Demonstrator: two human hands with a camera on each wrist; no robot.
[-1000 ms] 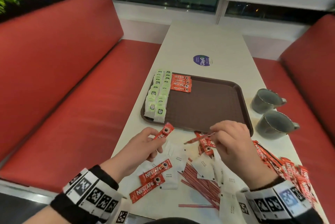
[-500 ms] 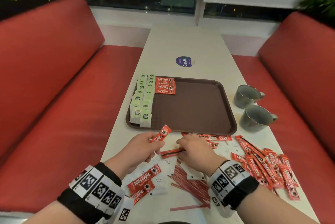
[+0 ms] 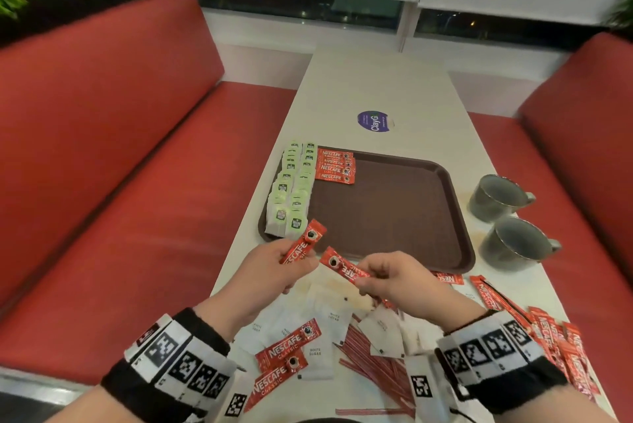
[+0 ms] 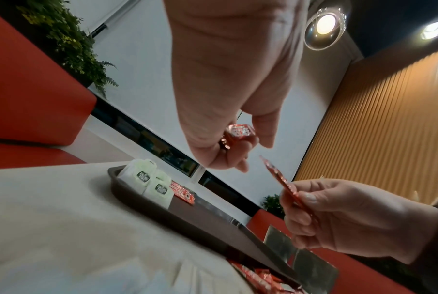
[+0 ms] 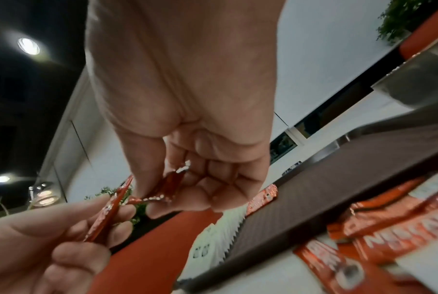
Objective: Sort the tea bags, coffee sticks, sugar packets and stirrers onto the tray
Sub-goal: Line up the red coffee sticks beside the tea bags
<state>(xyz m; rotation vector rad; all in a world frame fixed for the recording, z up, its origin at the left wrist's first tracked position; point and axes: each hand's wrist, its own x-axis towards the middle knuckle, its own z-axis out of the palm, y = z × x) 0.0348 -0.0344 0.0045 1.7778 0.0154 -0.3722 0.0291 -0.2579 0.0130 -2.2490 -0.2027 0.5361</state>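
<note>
Now right hand (image 3: 404,285), off pile, pinches coffee stick (image 3: 342,268); left hand (image 3: 274,268) at 9 o'clock grips another (image 3: 303,246); both tray-bound (image 3: 455,217).

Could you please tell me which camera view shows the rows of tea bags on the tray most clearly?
The head view: both rows of tea bags show along the tray's left edge. The left wrist view shows only the nearest few; the right wrist view shows them blurred, edge-on.
</note>
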